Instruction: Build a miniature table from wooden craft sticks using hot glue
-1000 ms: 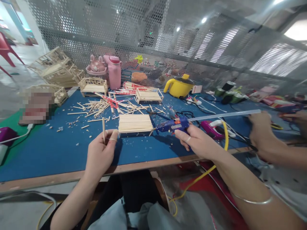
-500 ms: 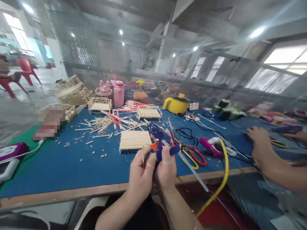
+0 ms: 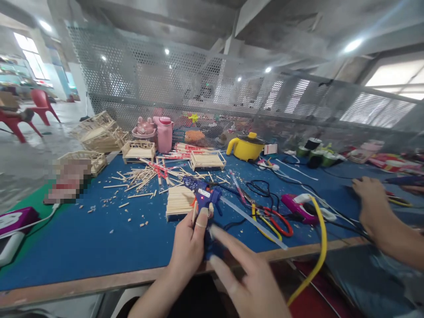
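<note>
My left hand (image 3: 189, 238) is closed on a blue glue gun (image 3: 207, 194) and a short wooden stick (image 3: 194, 213). A long translucent glue stick (image 3: 253, 223) sticks out of the gun's back end and slants down to the right. My right hand (image 3: 243, 271) is beside the gun's handle, blurred, with thumb and fingers spread and nothing seen between them. Just behind the gun's nozzle lies a flat wooden slatted piece (image 3: 179, 201), partly covered by the gun.
Loose sticks (image 3: 142, 176) and small wooden frames (image 3: 207, 160) lie behind. Red-handled scissors (image 3: 280, 223), a purple power strip (image 3: 300, 208) and a yellow cable (image 3: 323, 247) are on the right. Another person's hand (image 3: 372, 198) rests farther right.
My right hand has let go of the glue gun and moved down to the right, its fingers now apart. The gun has shifted left and turned in my left hand.
</note>
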Motion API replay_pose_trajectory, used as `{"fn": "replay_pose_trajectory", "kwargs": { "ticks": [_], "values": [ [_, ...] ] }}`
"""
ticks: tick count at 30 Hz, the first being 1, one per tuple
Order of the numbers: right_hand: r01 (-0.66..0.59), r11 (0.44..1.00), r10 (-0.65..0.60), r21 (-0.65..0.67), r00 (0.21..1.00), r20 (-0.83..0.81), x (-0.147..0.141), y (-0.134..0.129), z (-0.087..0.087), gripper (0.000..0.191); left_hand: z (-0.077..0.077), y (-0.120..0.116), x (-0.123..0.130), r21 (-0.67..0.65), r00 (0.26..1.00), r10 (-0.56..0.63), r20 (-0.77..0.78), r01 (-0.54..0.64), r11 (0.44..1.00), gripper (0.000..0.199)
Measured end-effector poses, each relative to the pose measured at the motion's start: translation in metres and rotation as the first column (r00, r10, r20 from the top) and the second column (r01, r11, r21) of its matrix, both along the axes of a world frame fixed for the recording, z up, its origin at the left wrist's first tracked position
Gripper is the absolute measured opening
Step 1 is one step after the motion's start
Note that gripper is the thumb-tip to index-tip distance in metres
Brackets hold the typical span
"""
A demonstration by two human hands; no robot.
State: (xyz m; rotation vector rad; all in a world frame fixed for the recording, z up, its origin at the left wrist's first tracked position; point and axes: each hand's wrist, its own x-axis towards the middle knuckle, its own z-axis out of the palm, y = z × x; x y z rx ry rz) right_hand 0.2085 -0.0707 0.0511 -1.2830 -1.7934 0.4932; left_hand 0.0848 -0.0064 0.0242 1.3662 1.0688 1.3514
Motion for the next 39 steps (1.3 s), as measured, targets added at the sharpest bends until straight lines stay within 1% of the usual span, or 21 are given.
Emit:
{"fn": "replay_pose_trajectory", "kwargs": {
  "ticks": [1,2,3,4,5,6,7,9,10,11,13,16,18,20,24,27,29,31,33,35,39],
  "values": [
    [0.0,0.993,-0.009,0.121,0.997,0.075,0.008,-0.01,0.005,0.031,0.0,-0.001,0.0,0.004,1.0,0.008,-0.019,-0.008,1.0,0.041],
    [0.084,0.954,-0.108,0.287,0.992,0.07,0.015,-0.017,0.01,0.029,-0.001,-0.001,0.0,0.01,0.999,0.02,-0.043,-0.019,1.0,0.04],
    [0.168,0.893,-0.212,0.418,0.975,0.061,0.022,-0.019,0.015,0.029,-0.001,-0.003,0.0,0.013,0.997,0.03,-0.068,-0.029,0.999,0.04],
    [0.24,0.828,-0.316,0.506,0.946,0.07,0.028,-0.017,0.02,0.03,-0.001,-0.004,0.0,0.013,0.995,0.036,-0.091,-0.035,0.999,0.04],
    [0.286,0.792,-0.4,0.539,0.911,0.105,0.032,-0.01,0.024,0.033,-0.002,-0.005,0.001,0.013,0.993,0.038,-0.109,-0.037,0.999,0.04],
    [0.294,0.802,-0.429,0.52,0.889,0.159,0.036,-0.001,0.027,0.038,-0.002,-0.005,0.001,0.013,0.993,0.036,-0.115,-0.035,0.999,0.04],
    [0.287,0.839,-0.416,0.462,0.886,0.204,0.038,0.009,0.028,0.042,-0.003,-0.006,0.001,0.014,0.993,0.033,-0.114,-0.031,0.999,0.039],
    [0.237,0.929,-0.308,0.285,0.921,0.238,0.041,0.028,0.027,0.034,-0.003,-0.007,0.002,0.023,0.995,0.027,-0.1,-0.025,0.999,0.038],
    [0.213,0.948,-0.266,0.235,0.938,0.224,0.042,0.034,0.026,0.025,-0.004,-0.007,0.002,0.033,0.995,0.026,-0.097,-0.023,0.999,0.038],
    [0.197,0.953,-0.246,0.231,0.947,0.206,0.042,0.039,0.023,0.017,-0.004,-0.007,0.002,0.043,0.995,0.03,-0.1,-0.025,0.999,0.038],
    [0.19,0.921,-0.266,0.339,0.944,0.193,0.041,0.042,0.02,0.01,-0.004,-0.006,0.002,0.06,0.992,0.042,-0.117,-0.035,0.998,0.038],
    [0.142,0.853,-0.303,0.502,0.918,0.256,0.041,0.041,0.019,0.012,-0.003,-0.006,0.003,0.068,0.99,0.055,-0.133,-0.047,0.997,0.038],
    [0.117,0.852,-0.303,0.511,0.905,0.298,0.04,0.042,0.022,0.014,-0.003,-0.005,0.004,0.071,0.989,0.055,-0.136,-0.046,0.996,0.038],
    [0.119,0.887,-0.278,0.447,0.909,0.309,0.039,0.045,0.026,0.018,-0.004,-0.005,0.005,0.071,0.99,0.048,-0.135,-0.039,0.997,0.038],
    [0.118,0.975,-0.172,0.189,0.937,0.303,0.039,0.051,0.033,0.025,-0.004,-0.004,0.005,0.046,0.993,0.015,-0.113,-0.01,0.999,0.037],
    [0.155,0.986,-0.167,0.065,0.941,0.295,0.042,0.05,0.032,0.022,-0.004,-0.004,0.005,0.019,0.996,-0.005,-0.093,0.007,1.0,0.036],
    [0.196,0.976,-0.214,0.09,0.928,0.305,0.046,0.047,0.028,0.021,-0.002,-0.005,0.005,0.021,0.997,-0.023,-0.076,0.025,0.999,0.036],
    [0.216,0.954,-0.275,0.205,0.905,0.325,0.051,0.044,0.022,0.018,0.0,-0.005,0.004,0.036,0.998,-0.043,-0.05,0.045,0.998,0.035],
    [0.198,0.923,-0.311,0.33,0.888,0.338,0.055,0.042,0.016,0.019,0.002,-0.005,0.004,0.04,0.998,-0.063,-0.028,0.064,0.997,0.034],
    [0.176,0.901,-0.322,0.396,0.884,0.339,0.058,0.042,0.012,0.021,0.004,-0.005,0.004,0.032,0.997,-0.076,-0.023,0.077,0.997,0.033],
    [0.181,0.92,-0.304,0.349,0.89,0.341,0.058,0.047,0.007,0.025,0.005,-0.006,0.003,0.03,0.996,-0.085,-0.038,0.086,0.996,0.032]
  ]
}}
